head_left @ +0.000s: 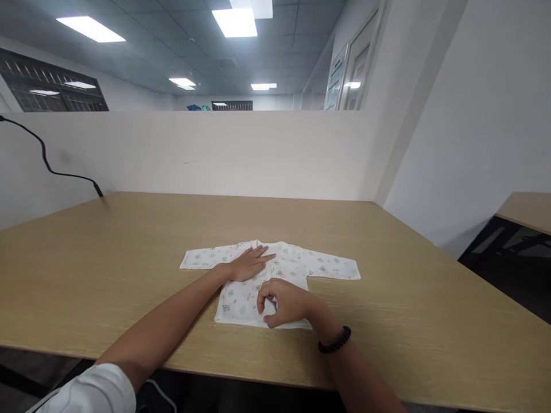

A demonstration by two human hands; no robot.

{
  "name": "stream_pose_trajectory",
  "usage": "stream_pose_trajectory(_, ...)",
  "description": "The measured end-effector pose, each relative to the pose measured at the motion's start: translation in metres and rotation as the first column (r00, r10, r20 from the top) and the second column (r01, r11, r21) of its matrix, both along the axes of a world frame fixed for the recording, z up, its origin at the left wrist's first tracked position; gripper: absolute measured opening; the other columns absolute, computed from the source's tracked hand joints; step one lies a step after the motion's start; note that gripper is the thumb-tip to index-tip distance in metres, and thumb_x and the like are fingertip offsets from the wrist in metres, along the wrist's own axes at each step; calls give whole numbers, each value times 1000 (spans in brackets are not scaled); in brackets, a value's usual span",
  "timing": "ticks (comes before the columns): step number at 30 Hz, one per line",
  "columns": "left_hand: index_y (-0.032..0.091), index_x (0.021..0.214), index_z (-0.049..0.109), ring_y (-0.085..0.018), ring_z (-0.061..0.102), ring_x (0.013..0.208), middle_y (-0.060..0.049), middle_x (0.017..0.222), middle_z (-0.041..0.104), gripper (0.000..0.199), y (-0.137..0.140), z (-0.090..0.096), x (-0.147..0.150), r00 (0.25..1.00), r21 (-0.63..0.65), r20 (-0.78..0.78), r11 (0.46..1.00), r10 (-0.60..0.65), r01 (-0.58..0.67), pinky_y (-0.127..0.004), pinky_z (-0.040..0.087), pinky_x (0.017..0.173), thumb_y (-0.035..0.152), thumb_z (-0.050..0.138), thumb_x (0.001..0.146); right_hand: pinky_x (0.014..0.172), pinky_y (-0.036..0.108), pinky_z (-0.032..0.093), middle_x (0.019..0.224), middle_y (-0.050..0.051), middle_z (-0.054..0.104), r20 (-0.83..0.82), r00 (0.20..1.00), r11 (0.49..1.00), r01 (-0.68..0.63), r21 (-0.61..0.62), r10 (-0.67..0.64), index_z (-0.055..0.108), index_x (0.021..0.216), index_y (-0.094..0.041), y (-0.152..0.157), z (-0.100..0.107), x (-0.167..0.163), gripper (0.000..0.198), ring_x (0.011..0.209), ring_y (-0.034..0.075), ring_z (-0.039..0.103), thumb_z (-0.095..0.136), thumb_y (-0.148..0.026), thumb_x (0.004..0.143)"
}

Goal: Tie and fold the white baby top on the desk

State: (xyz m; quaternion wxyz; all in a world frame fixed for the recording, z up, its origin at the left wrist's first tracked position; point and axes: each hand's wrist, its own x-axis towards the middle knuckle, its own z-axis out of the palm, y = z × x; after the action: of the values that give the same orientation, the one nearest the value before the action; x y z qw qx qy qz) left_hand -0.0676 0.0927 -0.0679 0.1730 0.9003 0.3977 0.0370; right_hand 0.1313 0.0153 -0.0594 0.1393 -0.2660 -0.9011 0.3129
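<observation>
A small white long-sleeved baby shirt (295,267) with a pastel and grey print lies spread on the table, sleeves stretched out to both sides and its hem toward me. My left hand (248,264) rests flat on its upper chest, fingers extended. Over the lower front is my right hand (284,300), its fingers curled and the thumb apart from them, with nothing visible in the gap. Part of the shirt's front is hidden beneath my hands, and I cannot tell whether the right hand touches the cloth.
The wooden table (408,292) reaches back to a low white partition (241,152). A black cable (45,155) hangs down at the left to the table's back corner. A black coiled band (334,340) circles my right wrist. Another table (529,209) stands beyond the right side.
</observation>
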Motion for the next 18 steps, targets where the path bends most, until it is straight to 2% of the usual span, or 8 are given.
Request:
stream_pose_trajectory(12,35,150,23,-24,5,147,-2,160,11,52,1,-1,1,1000,3,5,1000,-1,1,-50,4,117,49,18,100,67,23,36,69,-4,57,-11,997,992,76,103,-76,61,69,-19,-8,2,-3,14,69,13,48,68,-17,57)
stream_pose_trajectory(18,34,150,26,-24,5,147,-3,160,12,51,0,0,2,1000,-4,3,1000,7,-7,-49,3,117,46,20,101,59,21,34,67,-5,55,-58,993,995,100,6,-99,59,70,-18,-10,7,-3,12,62,10,45,63,-13,59)
